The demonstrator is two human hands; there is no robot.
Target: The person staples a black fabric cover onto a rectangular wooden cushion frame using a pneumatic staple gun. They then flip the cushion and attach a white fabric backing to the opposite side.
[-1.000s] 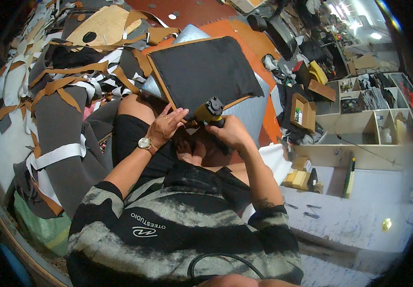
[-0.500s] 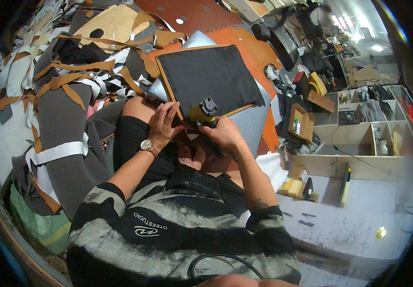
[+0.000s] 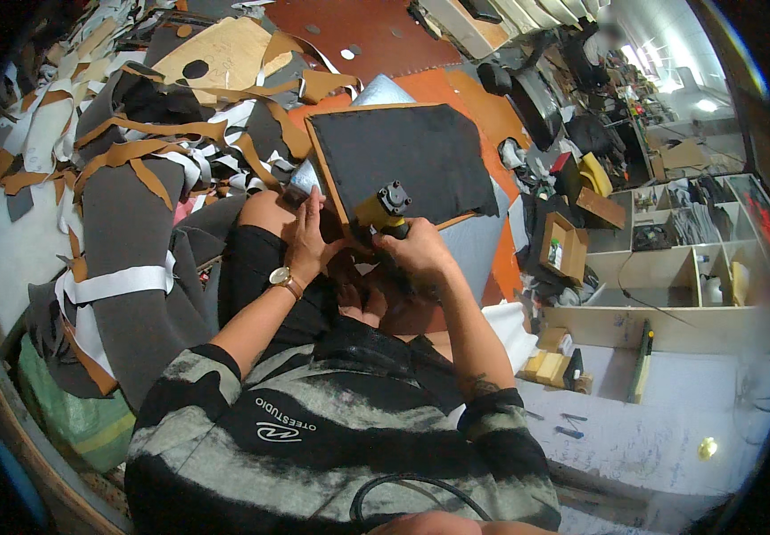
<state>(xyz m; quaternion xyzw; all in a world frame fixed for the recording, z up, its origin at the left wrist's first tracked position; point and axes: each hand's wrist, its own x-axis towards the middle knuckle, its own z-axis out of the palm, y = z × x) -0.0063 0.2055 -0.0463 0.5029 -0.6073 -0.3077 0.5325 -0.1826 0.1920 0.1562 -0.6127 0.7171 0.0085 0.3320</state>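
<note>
Right hand (image 3: 420, 254) fingers wrapped tight round yellow tool (image 3: 383, 212); looks heavy, hard. Left hand (image 3: 312, 236) fingers spread flat, pressing near edge of board (image 3: 407, 156); stiff, light, cloth-covered.

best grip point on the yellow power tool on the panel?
Grip the yellow tool by its yellow body, below the black head that points away from the person. Come from the person's right, as the right hand does now. The left hand already occupies the near-left edge of the black panel.
</note>
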